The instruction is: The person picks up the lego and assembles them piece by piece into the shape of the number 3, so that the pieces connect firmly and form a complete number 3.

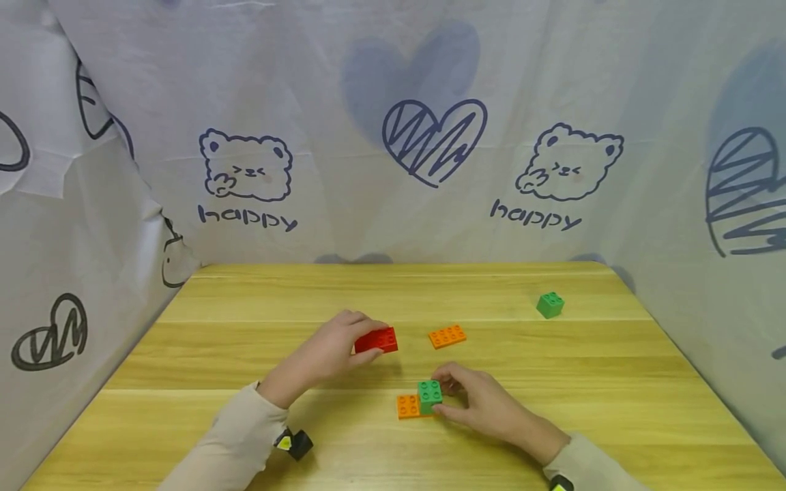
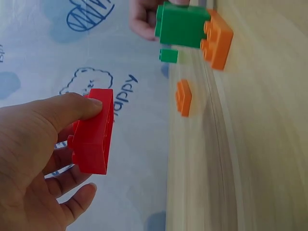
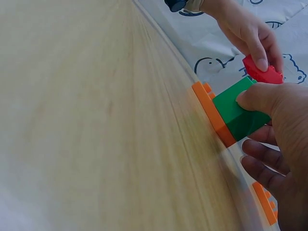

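The green block (image 1: 429, 396) is sitting on the right end of an orange plate (image 1: 407, 407), and your right grip (image 1: 485, 402) is pinching it, thumb on the near side, fingers on the far side. You are handling what looks like light, stiff, hard plastic, smooth enough to slip a little yet unlikely to break; its flat opposite walls are offering the surest hold, leaving the studs free. Whether the plate is resting on the wood or hanging just above, you cannot tell. Farther off to the left, your left grip (image 1: 334, 348) is clamping a red brick (image 1: 385, 340) by its long sides, apparently off the surface; it is looking longer than the green one and just as rigid. Right of it, a second orange plate (image 1: 447, 337), thin and studded, is lying flat, and a cubelike far green block (image 1: 550, 305) is standing beyond, to the right. Pale grain is running across the tabletop (image 1: 276, 307), and creased cloth (image 1: 356, 225) printed with hearts and bears is hanging behind.
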Action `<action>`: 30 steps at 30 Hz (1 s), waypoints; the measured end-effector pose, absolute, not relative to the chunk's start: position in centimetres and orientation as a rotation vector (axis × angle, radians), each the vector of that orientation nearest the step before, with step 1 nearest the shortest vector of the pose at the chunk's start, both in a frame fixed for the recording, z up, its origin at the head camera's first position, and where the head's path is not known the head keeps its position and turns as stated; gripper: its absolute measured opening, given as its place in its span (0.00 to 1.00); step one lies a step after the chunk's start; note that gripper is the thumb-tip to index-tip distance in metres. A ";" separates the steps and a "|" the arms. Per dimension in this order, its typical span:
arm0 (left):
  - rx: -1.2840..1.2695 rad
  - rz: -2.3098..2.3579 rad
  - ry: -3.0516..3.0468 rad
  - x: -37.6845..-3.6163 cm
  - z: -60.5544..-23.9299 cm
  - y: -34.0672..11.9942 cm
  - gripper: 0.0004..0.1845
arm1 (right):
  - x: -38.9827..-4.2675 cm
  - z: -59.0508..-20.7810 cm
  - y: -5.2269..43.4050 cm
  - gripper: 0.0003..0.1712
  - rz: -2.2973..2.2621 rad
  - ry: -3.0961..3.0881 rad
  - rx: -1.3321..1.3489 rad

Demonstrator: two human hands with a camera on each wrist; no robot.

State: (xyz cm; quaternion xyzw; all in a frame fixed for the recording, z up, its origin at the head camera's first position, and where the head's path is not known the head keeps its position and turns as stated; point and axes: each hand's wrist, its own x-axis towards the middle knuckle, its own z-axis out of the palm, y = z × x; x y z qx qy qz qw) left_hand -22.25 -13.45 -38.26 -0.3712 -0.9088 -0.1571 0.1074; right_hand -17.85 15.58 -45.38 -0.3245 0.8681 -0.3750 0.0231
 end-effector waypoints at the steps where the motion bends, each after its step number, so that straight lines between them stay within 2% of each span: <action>1: -1.104 -0.468 -2.673 -22.1 -38.2 -13.3 0.21 | -17.9 -45.4 15.6 0.22 -1.163 2.688 -1.005; 30: -1.350 -0.604 -2.707 -19.9 -39.4 -9.5 0.20 | -17.9 -45.5 15.5 0.22 -1.211 2.709 -1.025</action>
